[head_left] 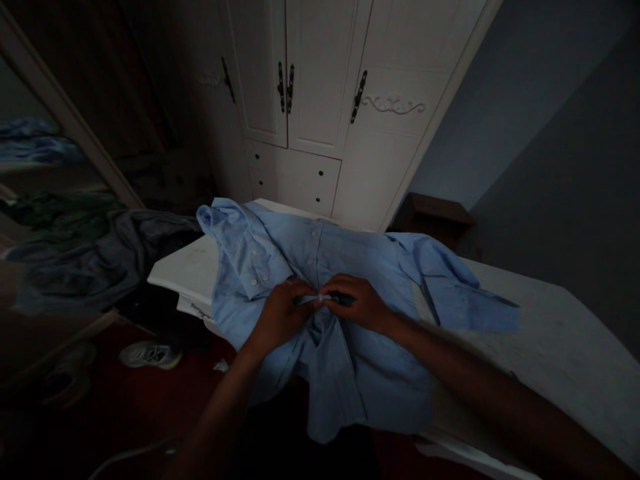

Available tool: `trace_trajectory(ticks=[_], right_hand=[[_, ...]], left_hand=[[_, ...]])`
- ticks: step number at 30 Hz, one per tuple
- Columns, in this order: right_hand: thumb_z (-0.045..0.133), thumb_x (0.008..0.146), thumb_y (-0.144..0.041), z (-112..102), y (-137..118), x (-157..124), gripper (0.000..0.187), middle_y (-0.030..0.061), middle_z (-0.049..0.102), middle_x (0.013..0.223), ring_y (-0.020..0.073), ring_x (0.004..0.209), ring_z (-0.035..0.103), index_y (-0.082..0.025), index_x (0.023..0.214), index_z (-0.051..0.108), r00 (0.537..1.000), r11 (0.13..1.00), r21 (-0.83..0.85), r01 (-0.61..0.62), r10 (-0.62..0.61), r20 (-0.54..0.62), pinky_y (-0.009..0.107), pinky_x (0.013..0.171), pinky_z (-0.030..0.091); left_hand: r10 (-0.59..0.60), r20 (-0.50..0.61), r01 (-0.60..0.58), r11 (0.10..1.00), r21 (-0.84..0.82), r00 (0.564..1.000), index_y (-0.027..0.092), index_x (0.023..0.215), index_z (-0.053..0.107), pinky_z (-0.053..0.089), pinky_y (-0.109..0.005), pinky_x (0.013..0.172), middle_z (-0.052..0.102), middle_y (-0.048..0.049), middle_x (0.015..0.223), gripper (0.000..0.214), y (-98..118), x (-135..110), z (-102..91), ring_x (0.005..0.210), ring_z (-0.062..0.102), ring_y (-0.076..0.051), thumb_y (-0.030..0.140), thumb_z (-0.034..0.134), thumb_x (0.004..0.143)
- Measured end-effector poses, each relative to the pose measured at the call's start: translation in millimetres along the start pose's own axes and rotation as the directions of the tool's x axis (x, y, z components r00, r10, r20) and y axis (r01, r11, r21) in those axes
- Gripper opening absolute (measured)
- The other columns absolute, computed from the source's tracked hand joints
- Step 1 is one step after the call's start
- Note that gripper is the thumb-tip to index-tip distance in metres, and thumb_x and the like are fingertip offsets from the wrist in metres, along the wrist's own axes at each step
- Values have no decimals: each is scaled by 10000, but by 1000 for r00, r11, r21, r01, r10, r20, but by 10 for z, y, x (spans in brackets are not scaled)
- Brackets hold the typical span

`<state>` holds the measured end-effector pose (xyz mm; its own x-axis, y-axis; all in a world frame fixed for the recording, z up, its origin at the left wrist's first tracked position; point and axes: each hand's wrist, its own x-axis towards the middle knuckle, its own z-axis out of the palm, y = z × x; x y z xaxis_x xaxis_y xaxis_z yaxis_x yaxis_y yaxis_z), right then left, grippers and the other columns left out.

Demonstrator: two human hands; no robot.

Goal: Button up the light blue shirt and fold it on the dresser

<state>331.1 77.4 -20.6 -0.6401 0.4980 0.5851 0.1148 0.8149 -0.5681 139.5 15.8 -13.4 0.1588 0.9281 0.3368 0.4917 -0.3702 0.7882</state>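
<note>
A light blue button-up shirt [360, 257] lies spread over a white tabletop, its lower part hanging past the near edge. One sleeve is folded across the left side of the body, and the other stretches out to the right. My left hand [286, 312] and my right hand [357, 303] meet at the middle of the front, where the placket is pinched and lifted between them. Fingers of both hands are closed on the cloth from either side. Whether a button lies between the fingertips is too small and dark to tell.
The white table [545, 327] reaches to the right. Behind it stands a white wardrobe [320, 80], with a small brown cabinet [435, 213] beside it. Dark clothes [95, 260] are heaped at the left. A shoe [150, 355] is on the red floor.
</note>
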Motion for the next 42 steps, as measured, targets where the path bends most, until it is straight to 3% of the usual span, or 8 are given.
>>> trace_trajectory(ticks=[8, 15, 24, 29, 42], right_hand=[[638, 878, -320, -44, 11, 24, 162, 41, 716, 869, 148, 761, 662, -196, 946, 718, 989, 990, 59, -125, 119, 87, 272, 713, 523], [707, 829, -399, -87, 79, 27, 219, 43, 751, 838, 165, 771, 702, -197, 893, 764, 958, 933, 226, -280, 257, 125, 265, 694, 534], [641, 881, -334, -36, 64, -1, 190, 54, 750, 853, 161, 758, 702, -198, 943, 758, 991, 987, 95, -129, 124, 56, 264, 675, 538], [647, 859, -282, -27, 52, 2, 164, 55, 746, 824, 156, 725, 698, -182, 929, 757, 994, 991, 79, -105, 103, 32, 257, 653, 536], [689, 772, -249, -23, 46, 6, 112, 28, 742, 743, 141, 659, 672, -192, 823, 771, 965, 958, 122, -261, 257, 51, 233, 601, 503]], left_hand=[[55, 30, -57, 998, 39, 998, 213, 836, 723, 456, -331, 806, 724, -45, 879, 188, 23, -11, -18, 859, 625, -196, 334, 589, 885], [73, 49, -77, 995, 71, 996, 210, 857, 710, 449, -338, 790, 710, -43, 847, 172, 60, -22, -24, 824, 614, -193, 291, 562, 889], [45, 5, -45, 974, 224, 999, 190, 861, 698, 442, -339, 797, 707, -51, 863, 110, 57, -46, 42, 858, 611, -213, 257, 614, 840], [37, -14, -32, 963, 269, 999, 187, 854, 698, 448, -356, 825, 710, -56, 872, 99, 77, -59, 65, 874, 612, -224, 246, 620, 831], [63, -60, -47, 970, 238, 996, 201, 718, 701, 461, -333, 753, 701, -39, 771, 100, 119, -45, 94, 770, 622, -195, 207, 645, 801]])
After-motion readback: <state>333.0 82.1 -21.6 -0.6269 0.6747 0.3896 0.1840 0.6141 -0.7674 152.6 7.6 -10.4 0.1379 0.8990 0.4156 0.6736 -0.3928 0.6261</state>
